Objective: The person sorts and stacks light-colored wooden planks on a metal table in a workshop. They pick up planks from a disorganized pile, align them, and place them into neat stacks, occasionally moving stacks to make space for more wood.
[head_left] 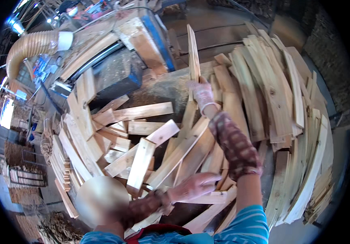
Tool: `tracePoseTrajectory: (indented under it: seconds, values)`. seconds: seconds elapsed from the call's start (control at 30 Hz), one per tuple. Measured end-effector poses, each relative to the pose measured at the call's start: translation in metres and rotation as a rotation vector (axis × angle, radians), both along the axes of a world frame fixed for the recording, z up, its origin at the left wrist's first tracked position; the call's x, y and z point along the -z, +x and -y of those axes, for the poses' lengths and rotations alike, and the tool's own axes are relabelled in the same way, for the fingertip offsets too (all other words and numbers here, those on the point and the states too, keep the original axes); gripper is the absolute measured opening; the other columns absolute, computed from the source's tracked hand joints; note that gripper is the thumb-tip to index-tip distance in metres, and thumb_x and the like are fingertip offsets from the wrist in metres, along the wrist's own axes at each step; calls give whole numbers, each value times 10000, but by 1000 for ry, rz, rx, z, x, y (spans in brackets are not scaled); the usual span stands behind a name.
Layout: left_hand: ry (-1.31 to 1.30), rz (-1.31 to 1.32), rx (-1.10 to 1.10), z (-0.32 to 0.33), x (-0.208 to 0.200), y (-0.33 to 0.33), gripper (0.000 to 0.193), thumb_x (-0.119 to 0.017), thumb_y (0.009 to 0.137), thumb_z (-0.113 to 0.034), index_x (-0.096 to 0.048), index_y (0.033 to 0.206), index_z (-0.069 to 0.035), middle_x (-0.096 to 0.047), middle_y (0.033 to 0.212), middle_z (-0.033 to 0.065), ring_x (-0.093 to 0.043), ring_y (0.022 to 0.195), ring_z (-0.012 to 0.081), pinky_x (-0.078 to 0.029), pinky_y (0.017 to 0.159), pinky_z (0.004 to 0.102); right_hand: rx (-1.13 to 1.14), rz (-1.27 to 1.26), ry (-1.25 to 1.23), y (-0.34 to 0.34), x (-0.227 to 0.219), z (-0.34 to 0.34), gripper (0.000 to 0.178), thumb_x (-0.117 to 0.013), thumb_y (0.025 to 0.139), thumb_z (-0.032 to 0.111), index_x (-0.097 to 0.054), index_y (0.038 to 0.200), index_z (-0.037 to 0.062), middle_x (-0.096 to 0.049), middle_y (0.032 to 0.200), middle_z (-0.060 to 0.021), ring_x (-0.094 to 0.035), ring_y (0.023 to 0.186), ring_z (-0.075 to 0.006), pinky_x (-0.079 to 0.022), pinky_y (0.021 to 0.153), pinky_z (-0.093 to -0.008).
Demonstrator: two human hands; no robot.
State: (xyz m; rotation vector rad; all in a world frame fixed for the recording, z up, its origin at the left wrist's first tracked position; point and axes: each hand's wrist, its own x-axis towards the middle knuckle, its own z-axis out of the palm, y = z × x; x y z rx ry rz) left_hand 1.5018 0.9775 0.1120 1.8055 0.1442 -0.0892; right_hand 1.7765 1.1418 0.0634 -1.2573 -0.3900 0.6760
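My right hand (202,94), in a pale pinkish glove, is closed around the lower part of a narrow wooden board (192,51). The board stands nearly upright, its far end pointing away from me. In front of my body, my left hand (195,187), gloved too, hovers over the loose boards with its fingers stretched out and nothing seen in them. Close by it lie a short board (207,198) and a long slanting board (179,154). Brown patterned sleeves cover both forearms. A round blurred patch hides part of the area by my left forearm.
Long boards (270,89) are stacked high at the right. Short offcuts (141,162) lie jumbled in the middle. A dark machine with blue edges (116,79) stands at the far left, near a ribbed hose (26,46). Another person (71,9) is in the back.
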Motion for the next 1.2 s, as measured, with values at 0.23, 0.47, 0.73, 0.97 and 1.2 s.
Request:
tracePoseTrajectory:
  seconds: [0.23,0.47,0.73,0.97,1.2]
  values:
    - [-236,-255,-608,-18,-47,-177,446,-667,956,-58,-582,1393,-22,-607,1383,102,-560,1275,168,-438,1091,334,-319,735,-972,-95,58,-81,768,-625,835,580,-577,1388,49,-640,1272,-266,-558,1291,-377,-441,1076,-426]
    - [-78,-96,-948,-39,-61,-246,364,-674,946,-52,-640,1307,-16,-659,1299,83,-636,1143,169,-524,968,322,-361,980,-661,-106,36,-3,478,-590,899,475,-723,1152,93,-679,1231,-182,-623,1174,-350,-483,994,-402]
    - [589,-27,-1642,-90,-30,-381,604,-760,842,-108,-538,1393,4,-454,1500,203,-472,1374,325,-390,1140,395,-916,1001,-387,-262,-106,25,595,-586,903,468,-632,1299,27,-656,1264,-253,-605,1212,-403,-457,1043,-438]
    - [0,51,-1852,-126,23,-429,906,-812,823,-249,-321,1521,51,-413,1540,258,-420,1423,344,-359,1159,400,-690,897,-467,-428,-107,-17,707,-627,891,473,-502,1435,38,-557,1414,-249,-532,1313,-392,-454,1060,-450]
    - [-125,56,-1624,-121,29,-457,755,-793,855,-199,-433,1485,8,-541,1430,189,-528,1308,293,-413,1108,371,-406,1389,-454,-490,-168,-102,618,-635,897,472,-510,1326,45,-502,1454,-205,-581,1238,-380,-500,993,-488]
